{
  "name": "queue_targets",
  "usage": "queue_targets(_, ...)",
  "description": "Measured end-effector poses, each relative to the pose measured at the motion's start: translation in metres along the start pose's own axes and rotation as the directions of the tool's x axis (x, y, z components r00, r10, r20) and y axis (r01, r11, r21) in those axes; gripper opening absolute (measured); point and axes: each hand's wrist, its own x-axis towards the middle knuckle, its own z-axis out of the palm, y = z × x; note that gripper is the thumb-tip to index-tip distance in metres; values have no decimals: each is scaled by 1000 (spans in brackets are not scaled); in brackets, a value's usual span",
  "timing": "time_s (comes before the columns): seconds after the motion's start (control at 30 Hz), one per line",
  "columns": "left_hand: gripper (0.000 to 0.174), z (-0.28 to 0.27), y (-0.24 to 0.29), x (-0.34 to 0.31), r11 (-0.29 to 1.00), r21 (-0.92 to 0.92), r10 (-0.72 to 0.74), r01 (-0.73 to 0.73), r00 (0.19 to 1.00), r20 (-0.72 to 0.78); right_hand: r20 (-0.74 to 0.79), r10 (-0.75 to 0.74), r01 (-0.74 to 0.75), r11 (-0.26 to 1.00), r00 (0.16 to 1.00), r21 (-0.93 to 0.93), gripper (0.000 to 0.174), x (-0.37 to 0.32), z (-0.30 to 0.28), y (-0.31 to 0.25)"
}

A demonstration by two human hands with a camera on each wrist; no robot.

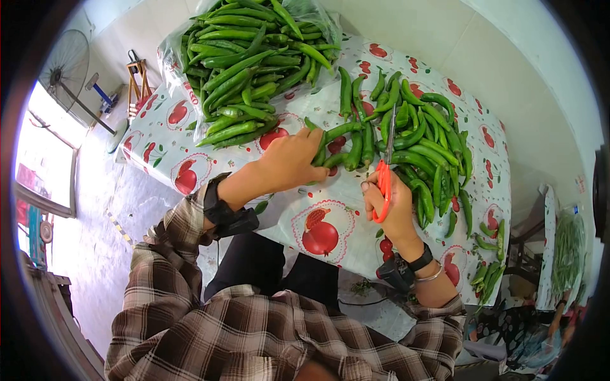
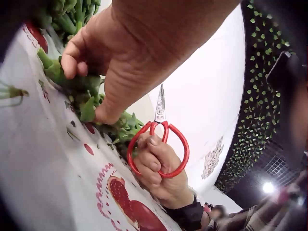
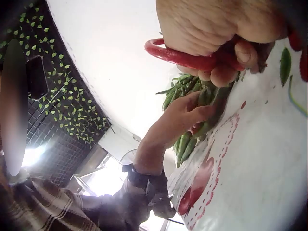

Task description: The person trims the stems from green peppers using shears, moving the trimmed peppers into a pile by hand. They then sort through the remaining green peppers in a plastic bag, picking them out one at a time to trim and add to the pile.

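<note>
Scissors (image 1: 385, 178): red-orange loop handles, short steel blades, blades together. Gripped through the loops by the right hand (image 1: 395, 213), above the table (image 1: 279, 209) a little in from the middle of its near edge. Tips point toward the far edge.

Green chili peppers (image 1: 348, 147): long, glossy, some curved. A short row lies side by side at table centre, one end toward the near edge. The left hand (image 1: 293, 160) holds them down, just left of the blades.

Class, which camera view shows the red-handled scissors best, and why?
The left wrist view: the scissors appear close, both red loops and the blades clear. The head view shows them whole but small; the right wrist view shows only one red loop.
</note>
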Motion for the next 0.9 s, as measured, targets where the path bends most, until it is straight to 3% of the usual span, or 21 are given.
queue_targets(0.1, 56, -5, -17, 1, 984, -165, 80, -74, 996, 32, -5, 2, -2, 1000, 1000, 12, 10, 0, 0, 1)
queue_targets(0.2, 47, -16, -20, 1, 966, -259, 8, 6, 998, 55, -8, 11, -11, 1000, 1000, 29, 11, 0, 1, 1)
queue_targets(0.3, 42, -23, -28, 8, 976, -214, 24, -28, 1000, -20, -2, 11, -11, 1000, 1000, 24, 11, 0, 0, 0)
queue_targets(0.4, 36, -28, -35, 15, 990, -123, 75, -74, 997, 3, 5, 0, 0, 1000, 1000, 13, 11, -1, 0, 0)
queue_targets(0.63, 32, -32, -31, 6, 996, -73, 48, -47, 999, 16, 22, 10, -10, 1000, 1000, 11, 11, -1, 0, -2)
queue_targets(0.73, 33, -25, -29, 0, 987, -158, 21, -10, 998, 64, 13, 12, -12, 1000, 1000, 15, 11, -1, 1, -2)
queue_targets(0.8, 36, -16, -30, -2, 942, -313, 142, -123, 989, 39, 16, 17, -18, 1000, 1000, 10, 11, -1, 0, -2)
queue_targets(0.9, 41, -9, -25, -8, 919, -363, 171, -153, 985, 17, 22, 16, -17, 1000, 1000, 8, 11, -1, 0, -2)
